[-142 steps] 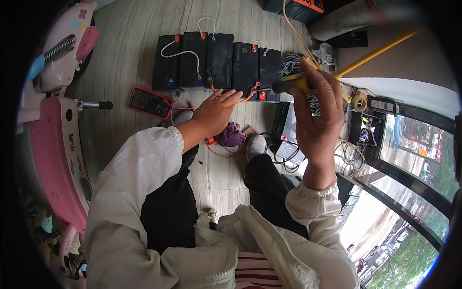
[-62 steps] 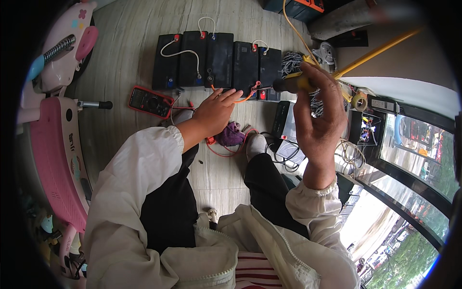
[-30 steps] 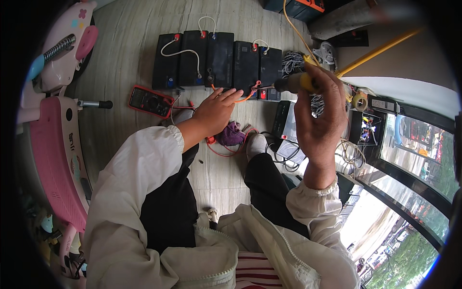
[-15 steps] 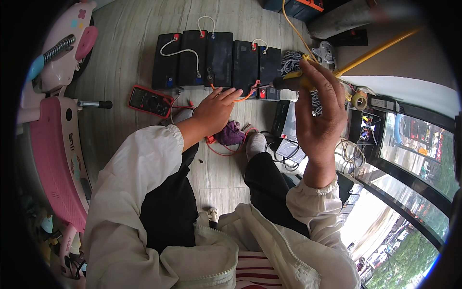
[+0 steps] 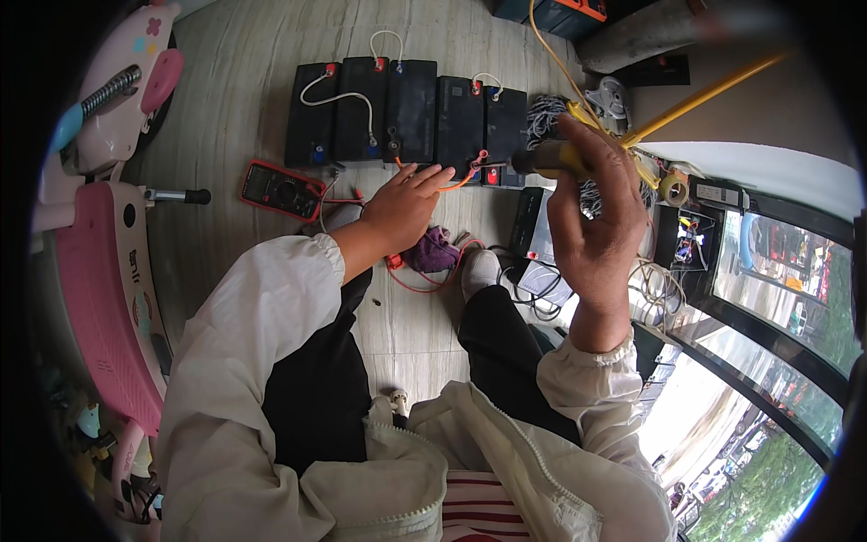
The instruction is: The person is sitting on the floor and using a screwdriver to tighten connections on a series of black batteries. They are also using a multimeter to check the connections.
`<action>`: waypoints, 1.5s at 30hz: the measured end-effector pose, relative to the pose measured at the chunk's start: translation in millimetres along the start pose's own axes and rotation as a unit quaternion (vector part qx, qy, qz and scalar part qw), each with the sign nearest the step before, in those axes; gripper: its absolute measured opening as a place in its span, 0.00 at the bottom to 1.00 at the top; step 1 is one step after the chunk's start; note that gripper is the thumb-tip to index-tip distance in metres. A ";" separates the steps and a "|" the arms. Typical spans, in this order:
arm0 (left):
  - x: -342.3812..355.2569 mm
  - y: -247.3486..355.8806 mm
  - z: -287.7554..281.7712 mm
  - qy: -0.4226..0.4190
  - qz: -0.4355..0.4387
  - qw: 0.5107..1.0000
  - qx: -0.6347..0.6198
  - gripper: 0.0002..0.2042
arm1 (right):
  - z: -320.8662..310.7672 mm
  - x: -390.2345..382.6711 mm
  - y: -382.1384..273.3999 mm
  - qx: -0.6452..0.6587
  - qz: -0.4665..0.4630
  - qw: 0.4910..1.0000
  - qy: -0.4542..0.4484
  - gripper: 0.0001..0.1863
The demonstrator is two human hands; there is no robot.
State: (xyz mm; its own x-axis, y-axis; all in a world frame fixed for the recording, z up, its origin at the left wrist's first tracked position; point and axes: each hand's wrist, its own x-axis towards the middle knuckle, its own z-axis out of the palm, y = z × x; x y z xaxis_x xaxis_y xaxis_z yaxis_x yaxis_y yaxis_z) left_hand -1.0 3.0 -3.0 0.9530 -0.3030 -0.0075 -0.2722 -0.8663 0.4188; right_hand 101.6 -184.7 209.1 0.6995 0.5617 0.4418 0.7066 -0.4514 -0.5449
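Note:
My left hand [image 5: 400, 206] lies with fingers stretched across the orange wire [image 5: 450, 188] at the near edge of a row of black batteries [image 5: 414, 104], some linked by short white leads [image 5: 348, 98]. My right hand [image 5: 603, 221] is closed round a yellow-and-black screwdriver [image 5: 551, 161]. Its shaft points left to a red ring terminal [image 5: 480, 164] on the orange wire, at the second battery from the right; exact contact is too small to tell. A red-cased multimeter [image 5: 282, 188] lies left of my left hand, with leads beside it.
A pink scooter [image 5: 104, 289] stands at the left. Coiled grey wire [image 5: 547, 116], a yellow pole [image 5: 695, 108], a tape roll [image 5: 674, 190] and a dark device [image 5: 528, 224] are at the right. A purple cloth [image 5: 433, 251] lies by my shoe. A glass door [image 5: 781, 285] bounds the right side.
My right hand's fingers and the screwdriver handle have shifted slightly, the handle looking a little turned. My left hand stays in place on the wire.

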 end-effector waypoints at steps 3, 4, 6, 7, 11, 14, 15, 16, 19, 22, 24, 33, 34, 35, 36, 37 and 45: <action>0.5 0.2 -1.1 0.000 0.003 1.000 0.000 0.20 | 1.9 0.8 0.1 -0.015 0.004 1.000 0.005 0.24; 0.8 0.3 -1.7 0.000 0.004 1.000 0.001 0.20 | 3.0 0.9 0.8 -0.024 0.001 1.000 0.010 0.25; 1.5 1.4 -4.0 -0.007 0.001 1.000 0.000 0.19 | 4.5 -0.7 -0.8 -0.012 0.044 0.999 0.003 0.23; 2.1 2.0 -5.1 -0.010 -0.001 1.000 -0.001 0.18 | 4.9 -1.3 -1.1 -0.007 0.065 0.998 0.000 0.22; 6.6 3.5 -9.2 0.014 0.002 1.000 -0.024 0.13 | 6.7 -1.7 2.5 0.048 0.044 0.998 0.012 0.25; 9.1 3.5 -10.5 0.043 -0.006 0.998 -0.056 0.10 | 6.9 -5.2 8.2 0.041 0.036 0.999 0.000 0.29; 10.2 2.8 -9.9 0.057 -0.010 0.996 -0.066 0.10 | 5.9 -3.5 6.5 0.026 0.043 0.999 -0.009 0.30; 11.2 2.2 -9.3 0.070 -0.013 0.994 -0.077 0.09 | 5.5 -2.7 5.1 0.011 0.049 0.999 -0.018 0.30; 18.3 1.8 -13.0 0.076 -0.014 0.992 -0.103 0.09 | 6.6 -3.9 0.3 0.083 0.127 0.988 -0.032 0.28; 24.2 -1.3 -18.0 0.064 -0.026 0.990 -0.121 0.10 | 3.2 -2.7 2.8 0.074 0.081 0.993 -0.048 0.27; 30.1 -2.2 -18.9 0.070 -0.019 0.990 -0.121 0.10 | 5.3 -5.1 6.5 0.079 0.079 0.993 -0.027 0.28; 31.6 5.3 -5.9 0.098 -0.017 0.990 -0.102 0.12 | 3.8 -5.4 12.0 0.048 0.064 0.997 -0.015 0.23; 31.5 5.7 -5.5 0.104 -0.016 0.990 -0.098 0.13 | 3.6 -6.1 13.7 0.051 0.056 0.997 -0.014 0.22; 31.3 5.4 -6.0 0.095 -0.023 0.990 -0.101 0.13 | 2.4 -5.1 12.2 0.041 0.070 0.996 -0.022 0.22; 31.6 4.8 -6.7 0.086 -0.029 0.990 -0.104 0.14 | 0.1 -3.2 8.6 0.031 0.083 0.996 -0.029 0.22; 32.5 4.1 -7.3 0.077 -0.036 0.991 -0.107 0.14 | -1.2 -1.7 7.3 0.021 0.097 0.994 -0.037 0.21; 50.1 -7.1 -11.2 0.020 -0.070 0.987 -0.142 0.10 | -5.8 8.1 21.5 0.019 0.017 0.997 -0.070 0.25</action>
State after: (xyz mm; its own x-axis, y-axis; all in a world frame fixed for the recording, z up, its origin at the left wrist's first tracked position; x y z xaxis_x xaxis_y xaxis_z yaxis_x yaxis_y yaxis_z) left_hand 50.2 -1.6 3.8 0.9846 -0.1676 -0.0498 -0.0947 -0.7507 0.6538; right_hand 123.1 -193.9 205.1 0.6996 0.6393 0.3192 0.6759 -0.4469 -0.5861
